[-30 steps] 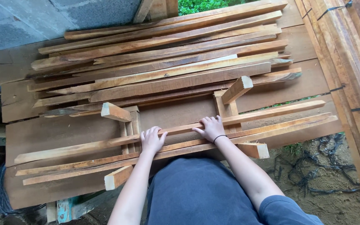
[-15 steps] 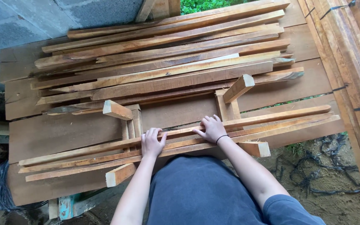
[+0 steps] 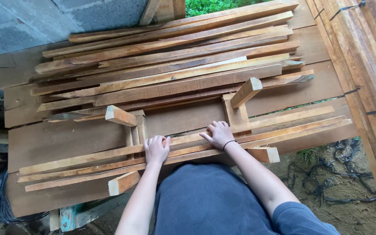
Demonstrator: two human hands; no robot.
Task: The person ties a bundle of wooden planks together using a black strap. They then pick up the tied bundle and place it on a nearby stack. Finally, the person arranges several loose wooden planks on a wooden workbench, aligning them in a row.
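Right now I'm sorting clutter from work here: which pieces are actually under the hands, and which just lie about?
In hand:
- long wooden slats, pressed by the left hand and right hand
- wooden cradle blocks holding the slats

Lying about:
- stacked planks behind
- strapped timber at the right
- black cable at the left
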